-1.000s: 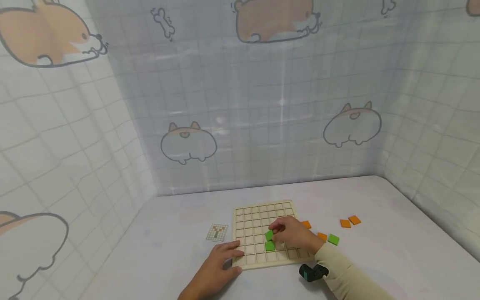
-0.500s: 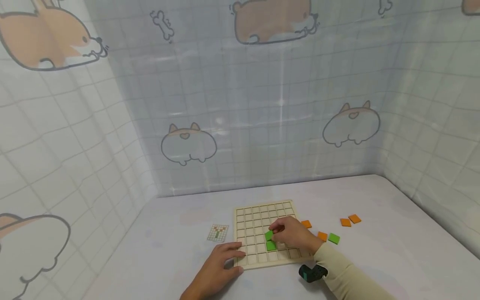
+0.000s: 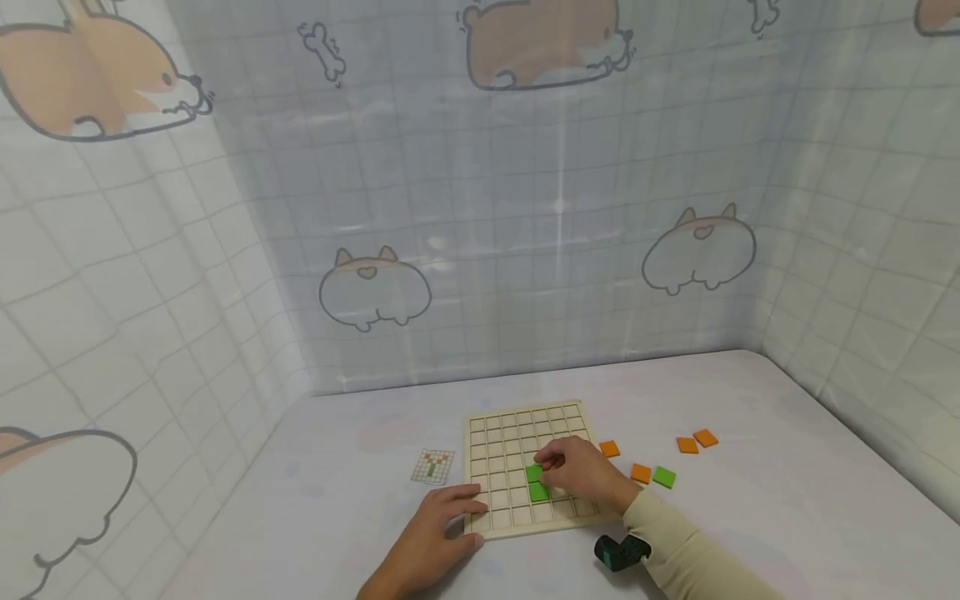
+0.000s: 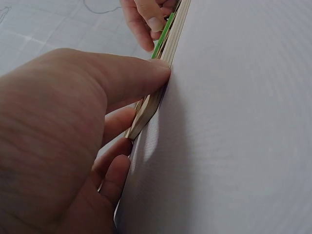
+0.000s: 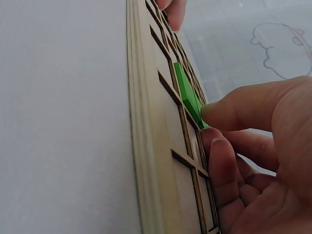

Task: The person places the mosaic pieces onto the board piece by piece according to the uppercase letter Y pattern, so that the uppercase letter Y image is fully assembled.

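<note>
A wooden grid board (image 3: 494,461) lies on the table. My left hand (image 3: 435,529) rests at its near left corner, fingers straight over the left edge; in the left wrist view the thumb (image 4: 158,73) presses the board's side. Two green square tiles sit in neighbouring cells, one behind the other. At the farther green tile (image 3: 533,472), my right hand (image 3: 581,468) has its thumb and fingertips at the right edge, partly covering it. The nearer green tile (image 3: 538,492) lies flat. The right wrist view has the thumb touching the green (image 5: 187,95) at its end, other fingers curled.
A small pattern card (image 3: 432,467) lies left of the board. Right of it are orange tiles (image 3: 610,449), several in all, and a loose green tile (image 3: 664,477). A black device (image 3: 621,552) is at my right wrist. Patterned curtains (image 3: 487,250) surround the table.
The farther green tile was tilted in my right fingers and now lies flatter, lined up with the nearer one. The right hand has shifted slightly; the left hand stays on the board.
</note>
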The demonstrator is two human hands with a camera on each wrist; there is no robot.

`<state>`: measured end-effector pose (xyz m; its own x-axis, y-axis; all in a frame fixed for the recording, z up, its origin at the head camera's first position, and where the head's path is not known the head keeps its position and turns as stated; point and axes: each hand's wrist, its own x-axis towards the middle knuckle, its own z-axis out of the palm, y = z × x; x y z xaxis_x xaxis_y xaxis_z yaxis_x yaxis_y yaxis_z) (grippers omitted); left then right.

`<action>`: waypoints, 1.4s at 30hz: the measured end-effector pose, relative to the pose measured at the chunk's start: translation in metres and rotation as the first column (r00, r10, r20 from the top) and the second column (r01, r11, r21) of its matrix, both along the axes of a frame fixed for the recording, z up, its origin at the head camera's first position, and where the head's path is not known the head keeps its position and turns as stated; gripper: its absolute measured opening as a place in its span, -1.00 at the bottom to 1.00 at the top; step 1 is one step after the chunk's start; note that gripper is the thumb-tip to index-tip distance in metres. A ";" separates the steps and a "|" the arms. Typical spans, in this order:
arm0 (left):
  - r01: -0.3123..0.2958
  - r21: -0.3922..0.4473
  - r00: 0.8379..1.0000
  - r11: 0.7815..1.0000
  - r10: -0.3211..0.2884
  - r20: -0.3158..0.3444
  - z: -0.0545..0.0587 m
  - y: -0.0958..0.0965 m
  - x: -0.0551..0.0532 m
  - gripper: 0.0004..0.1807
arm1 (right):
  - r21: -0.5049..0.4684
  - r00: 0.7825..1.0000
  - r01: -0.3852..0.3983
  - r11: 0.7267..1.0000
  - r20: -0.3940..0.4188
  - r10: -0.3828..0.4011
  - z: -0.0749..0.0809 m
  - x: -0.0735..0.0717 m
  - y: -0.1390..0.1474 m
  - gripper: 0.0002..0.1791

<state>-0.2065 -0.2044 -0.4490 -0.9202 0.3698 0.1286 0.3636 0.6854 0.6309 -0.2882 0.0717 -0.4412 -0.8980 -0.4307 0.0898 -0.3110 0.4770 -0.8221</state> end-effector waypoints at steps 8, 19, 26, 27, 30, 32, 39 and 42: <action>-0.004 0.005 1.000 1.000 0.004 0.014 0.000 0.000 -0.002 -0.65 | -0.005 1.000 0.001 1.000 -0.001 -0.001 -0.001 -0.002 0.002 -0.74; 0.006 0.011 1.000 1.000 -0.007 0.029 0.000 0.002 0.001 -0.64 | -0.160 0.999 0.035 0.986 0.027 -0.031 0.016 0.012 0.024 -0.72; 0.025 0.004 1.000 1.000 -0.025 0.014 0.000 0.000 0.000 -0.65 | -0.166 0.998 0.050 0.985 0.054 -0.041 0.021 0.018 0.049 -0.71; 0.025 0.001 1.000 1.000 -0.025 0.012 0.000 -0.001 0.000 -0.65 | -0.172 0.997 0.053 0.984 0.067 -0.042 0.021 0.018 0.053 -0.71; 0.021 -0.004 1.000 1.000 -0.021 0.010 0.002 -0.001 0.000 -0.63 | -0.182 0.995 0.062 0.981 0.090 -0.047 0.021 0.019 0.064 -0.69; 0.014 -0.007 1.000 1.000 -0.014 0.008 0.003 -0.001 0.000 -0.63 | -0.194 0.994 0.067 0.979 0.100 -0.048 0.021 0.020 0.071 -0.68; 0.015 0.005 1.000 1.000 -0.015 0.003 0.002 -0.001 0.000 -0.64 | -0.179 0.990 0.117 0.977 0.098 -0.101 0.020 0.019 0.092 -0.67; 0.022 0.014 1.000 1.000 -0.022 -0.001 0.001 -0.001 0.001 -0.64 | -0.164 0.984 0.160 0.973 0.102 -0.145 0.019 0.015 0.103 -0.67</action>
<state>-0.2052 -0.2056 -0.4478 -0.9119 0.3878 0.1344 0.3786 0.6684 0.6402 -0.2737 0.1747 -0.4226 -0.9596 -0.2732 0.0672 -0.1675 0.3628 -0.9167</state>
